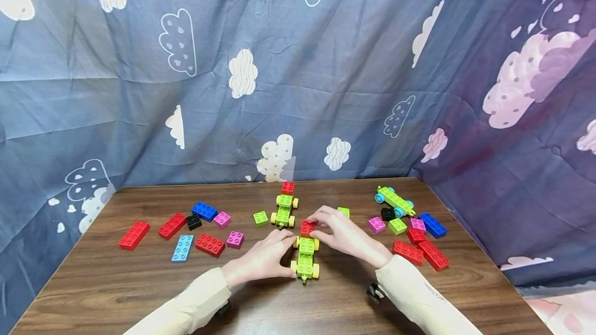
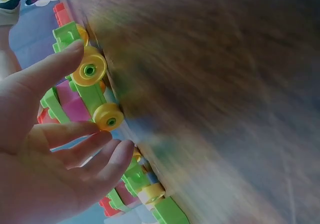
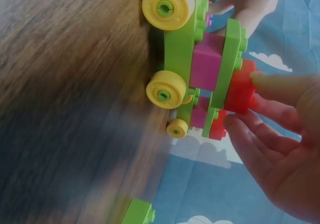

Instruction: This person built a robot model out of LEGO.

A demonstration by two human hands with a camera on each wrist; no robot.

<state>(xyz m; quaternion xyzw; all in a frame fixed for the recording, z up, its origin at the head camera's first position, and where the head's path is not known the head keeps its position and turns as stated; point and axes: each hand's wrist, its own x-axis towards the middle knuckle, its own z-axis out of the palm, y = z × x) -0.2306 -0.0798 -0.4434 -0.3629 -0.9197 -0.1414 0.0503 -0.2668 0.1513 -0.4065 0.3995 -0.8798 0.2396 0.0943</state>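
The near toy car stands on the table, with a lime-green base, yellow wheels, a magenta brick and a green piece stacked on it. At the far end of that stack, a red brick is against the green piece. My right hand pinches the red brick between thumb and fingertips. My left hand holds the car along its left side, the thumb by one yellow wheel and a forefinger by the other wheel; its other fingers are loosely bent.
A similar second car with a red brick on top stands just behind. A green car base with blue wheels lies at the back right. Loose bricks lie both sides, including a light-blue brick and a dark-blue brick. A patterned curtain hangs behind.
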